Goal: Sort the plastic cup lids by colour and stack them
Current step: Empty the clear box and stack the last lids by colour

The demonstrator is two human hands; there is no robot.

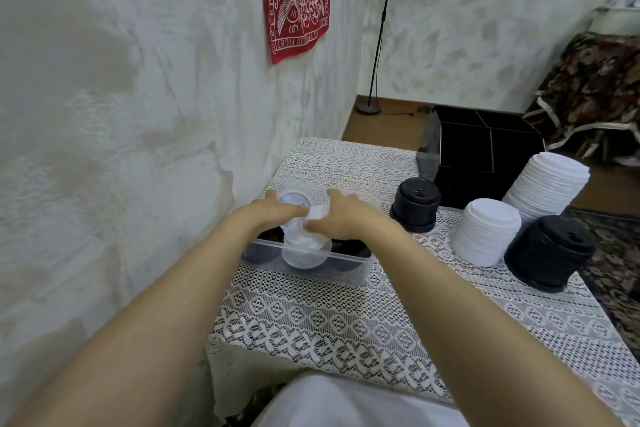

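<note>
From the head view, both hands meet over the bin [346, 263], probably because the unsorted lids lie there. The left hand [273, 215] curls round a clear stack [303, 246] tilted above the bin. The right hand [341, 220] touches a white lid [317, 211], but I cannot tell whether it pinches it. The white stacks [485, 230] and black stacks [415, 204] stand to the right, which keeps the colours separate. Blur and the hands hide most of the bin's contents.

Fingers [334, 198] blurred, grip unclear
Left hand [273, 211] and right hand [343, 218] hide most of what lies in the clear bin [349, 263].
</note>
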